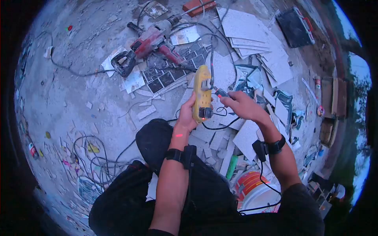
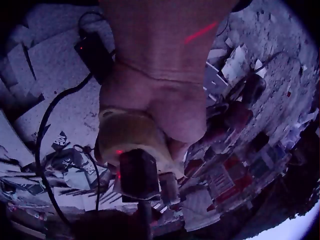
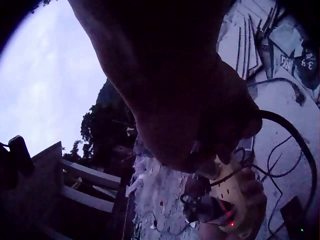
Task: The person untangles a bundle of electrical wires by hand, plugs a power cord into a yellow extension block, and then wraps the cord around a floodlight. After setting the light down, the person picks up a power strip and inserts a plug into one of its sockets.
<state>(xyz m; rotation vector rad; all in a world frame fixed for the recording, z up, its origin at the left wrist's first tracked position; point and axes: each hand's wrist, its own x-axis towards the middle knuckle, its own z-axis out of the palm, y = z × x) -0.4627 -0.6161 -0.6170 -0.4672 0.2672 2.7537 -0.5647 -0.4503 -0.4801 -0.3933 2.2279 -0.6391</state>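
My left hand grips a yellow power strip from its lower left side, holding it up over the ground. A grey plug sits in its upper part, and a black plug sits near the lower end beside a glowing red light. Just right of the strip, my right hand pinches a small dark plug, its tip pointing at the strip's outlets. From this hand a black cord curves away in the right wrist view. Shadow hides most of the right fingers there.
A red power drill lies beyond the strip among mesh tile sheets and cables. Stacked white tiles and a black case lie at the back right. Tangled cable is at left, a bucket by my right leg.
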